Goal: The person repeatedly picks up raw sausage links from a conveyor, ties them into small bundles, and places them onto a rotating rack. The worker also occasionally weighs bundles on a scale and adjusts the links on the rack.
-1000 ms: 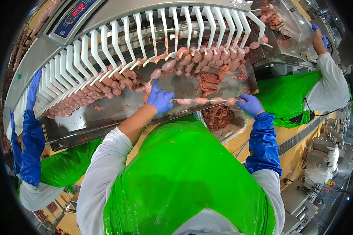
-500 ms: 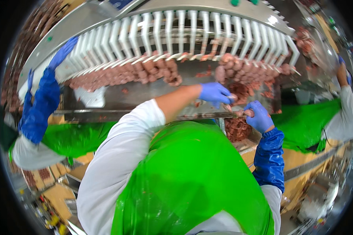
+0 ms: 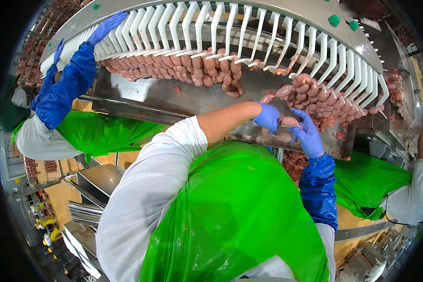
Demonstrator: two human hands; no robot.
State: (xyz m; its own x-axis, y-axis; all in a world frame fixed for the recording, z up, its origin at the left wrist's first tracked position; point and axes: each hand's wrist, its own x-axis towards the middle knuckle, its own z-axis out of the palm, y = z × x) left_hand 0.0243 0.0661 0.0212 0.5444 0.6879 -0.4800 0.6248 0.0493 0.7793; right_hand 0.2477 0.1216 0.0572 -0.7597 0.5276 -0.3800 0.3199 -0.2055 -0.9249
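My left hand [image 3: 268, 117], in a blue glove, is closed around a string of pink sausages over the metal trough. From its top, sausage links [image 3: 283, 91] run up toward a hanging bunch of sausages [image 3: 315, 98] on the right. A single link [image 3: 289, 122] lies between my two hands. My right hand [image 3: 308, 134], also gloved, grips that stretch of the string with thumb and fingers curled. The ends of the string near my palms are partly hidden.
White curved hooks [image 3: 216, 28] line the machine above the metal trough [image 3: 174, 101]. More sausages [image 3: 169, 66] hang at the left. Loose ground meat [image 3: 295, 164] lies below my right hand. A co-worker's blue sleeve [image 3: 66, 84] reaches in from the left; another person [image 3: 404, 192] stands at right.
The view has shifted, bringing the hooks and trough to a different slant. The string now shows stretched from my left hand up to the right-hand bunch. Both hands still hold sausages.
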